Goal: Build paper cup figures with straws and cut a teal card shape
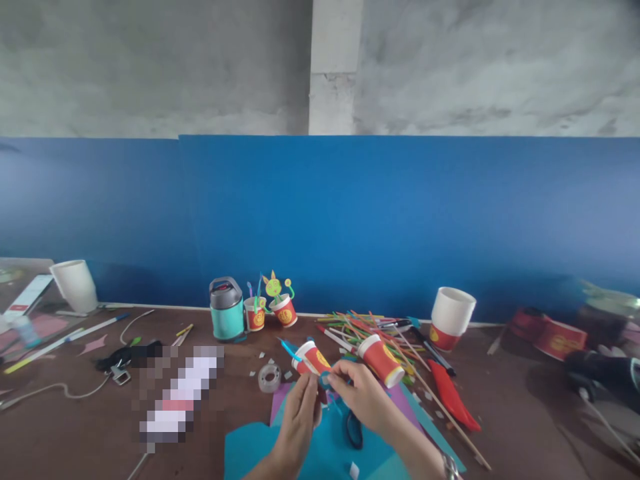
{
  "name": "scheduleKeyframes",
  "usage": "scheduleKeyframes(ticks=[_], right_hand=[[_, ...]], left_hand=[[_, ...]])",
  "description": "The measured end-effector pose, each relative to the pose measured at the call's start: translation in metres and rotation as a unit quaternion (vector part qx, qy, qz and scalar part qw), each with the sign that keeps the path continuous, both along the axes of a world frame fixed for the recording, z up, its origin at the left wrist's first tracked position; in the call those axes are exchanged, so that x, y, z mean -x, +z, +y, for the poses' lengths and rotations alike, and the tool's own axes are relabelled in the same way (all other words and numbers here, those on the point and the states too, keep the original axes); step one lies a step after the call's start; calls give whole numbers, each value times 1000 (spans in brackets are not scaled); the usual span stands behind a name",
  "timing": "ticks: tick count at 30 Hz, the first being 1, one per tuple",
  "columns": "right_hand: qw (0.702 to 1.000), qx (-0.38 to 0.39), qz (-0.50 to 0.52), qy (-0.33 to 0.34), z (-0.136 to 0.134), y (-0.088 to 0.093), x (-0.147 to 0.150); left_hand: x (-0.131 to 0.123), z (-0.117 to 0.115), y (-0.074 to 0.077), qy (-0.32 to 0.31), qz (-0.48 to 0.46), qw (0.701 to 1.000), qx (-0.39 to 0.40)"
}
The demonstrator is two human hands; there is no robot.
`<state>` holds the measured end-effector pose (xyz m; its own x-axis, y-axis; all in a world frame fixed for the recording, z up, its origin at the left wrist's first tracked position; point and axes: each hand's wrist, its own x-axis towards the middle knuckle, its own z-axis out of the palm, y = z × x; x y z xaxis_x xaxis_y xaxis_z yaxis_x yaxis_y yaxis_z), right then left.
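Right hand [363, 397] pinches a half-hidden teal piece [325, 380]; left hand [300, 413] curls alongside, grip unclear.

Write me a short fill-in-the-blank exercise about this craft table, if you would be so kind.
1. The panel standing behind the table is ___ in colour.
2. The roll of tape lies on the ___ side of the left hand.
3. Just beyond the right hand, a ___ cup lies on its side.

Missing words: blue; left; red.
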<state>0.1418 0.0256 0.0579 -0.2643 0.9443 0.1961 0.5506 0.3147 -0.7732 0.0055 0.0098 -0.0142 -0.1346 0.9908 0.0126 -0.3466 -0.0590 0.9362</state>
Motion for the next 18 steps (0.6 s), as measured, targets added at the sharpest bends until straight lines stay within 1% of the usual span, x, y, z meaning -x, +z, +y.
scheduleKeyframes(ticks=[3,4,5,7,9,11,13,15,18], right_hand=[[1000,5,-11,-7,0,0,0],[1000,-2,-16,-11,-1,1,0],[999,-20,-23,-21,-3,3,1],[994,-91,-47,-41,-8,8,3],[979,-176,-88,-46,-12,10,5],[963,-232,-129,-35,-14,9,6],[954,-255,-153,-31,-14,6,6],[951,-258,-166,-30,-13,2,6],[950,-251,-185,-17,-11,-1,5]], left_hand=[[0,0,7,-84,24,995,-55],[0,0,10,-94,34,992,-70],[0,-1,12,-94,45,991,-81],[0,-1,14,-79,68,990,-91],[1,-1,16,-63,97,989,-96],[1,-2,18,-45,129,985,-108],[1,-2,21,-28,155,980,-122],[1,-3,23,-17,170,977,-132],[1,-2,20,-12,187,973,-137]])
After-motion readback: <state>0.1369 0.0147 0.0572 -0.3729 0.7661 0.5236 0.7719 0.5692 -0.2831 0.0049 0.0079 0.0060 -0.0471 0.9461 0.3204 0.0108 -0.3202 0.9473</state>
